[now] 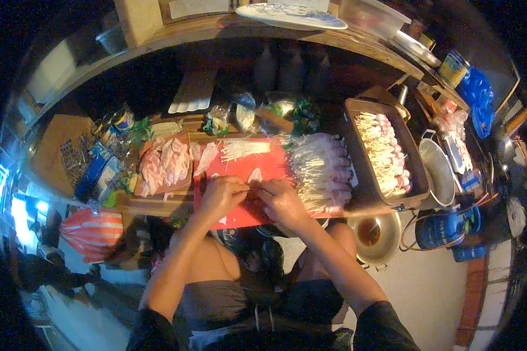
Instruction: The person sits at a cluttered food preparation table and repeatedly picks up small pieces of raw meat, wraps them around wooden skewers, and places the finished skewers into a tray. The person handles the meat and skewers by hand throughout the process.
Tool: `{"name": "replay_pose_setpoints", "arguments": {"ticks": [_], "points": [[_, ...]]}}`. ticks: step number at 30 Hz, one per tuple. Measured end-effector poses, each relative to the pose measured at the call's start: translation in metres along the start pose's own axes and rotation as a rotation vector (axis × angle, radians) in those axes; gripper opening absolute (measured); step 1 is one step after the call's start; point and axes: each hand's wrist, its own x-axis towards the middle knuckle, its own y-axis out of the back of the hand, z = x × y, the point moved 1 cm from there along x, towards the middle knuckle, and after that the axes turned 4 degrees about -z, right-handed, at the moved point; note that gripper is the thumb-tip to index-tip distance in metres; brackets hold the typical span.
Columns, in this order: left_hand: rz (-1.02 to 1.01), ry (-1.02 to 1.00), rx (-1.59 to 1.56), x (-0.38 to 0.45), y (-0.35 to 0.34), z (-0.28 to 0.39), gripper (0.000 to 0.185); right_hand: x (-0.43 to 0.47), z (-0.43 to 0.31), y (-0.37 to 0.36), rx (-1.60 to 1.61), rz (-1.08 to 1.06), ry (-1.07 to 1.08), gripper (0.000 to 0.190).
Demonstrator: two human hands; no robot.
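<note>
My left hand (pixel 224 193) and my right hand (pixel 283 204) meet low over a red cutting board (pixel 270 164), thumbs and fingertips pinched close together. Whatever lies between the fingertips is too dark and small to make out. Just beyond them shows a small pale slice of meat (pixel 254 175). Loose enoki mushrooms (pixel 246 148) lie along the board's far edge, and strips of meat (pixel 207 157) rest at its left. Right of my hands are several meat-wrapped enoki bundles (pixel 320 171) in rows. Thin raw meat slices (pixel 166 162) are heaped on a tray to the left.
A deep rectangular pan (pixel 415 193) at right holds more enoki rolls (pixel 383 153). Beside it stands a metal pot (pixel 437 171). Below the counter edge sits a bowl of brown liquid (pixel 393 239). Plastic packages (pixel 245 112) line the back; a striped bag (pixel 94 234) hangs lower left.
</note>
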Motion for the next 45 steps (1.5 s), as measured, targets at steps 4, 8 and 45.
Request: {"name": "replay_pose_setpoints", "arguments": {"ticks": [4, 8, 45], "points": [[0.078, -0.177, 0.141, 0.0, 0.001, 0.004, 0.021, 0.007, 0.007, 0.002, -0.161, -0.056, -0.073, 0.035], [0.036, -0.092, 0.274, 0.005, 0.0, 0.007, 0.024, 0.014, 0.015, -0.003, -0.161, -0.059, -0.157, 0.037], [0.014, -0.325, 0.033, 0.161, -0.048, 0.153, 0.037, -0.065, -0.055, 0.077, 0.365, 0.457, 0.189, 0.019]]}}
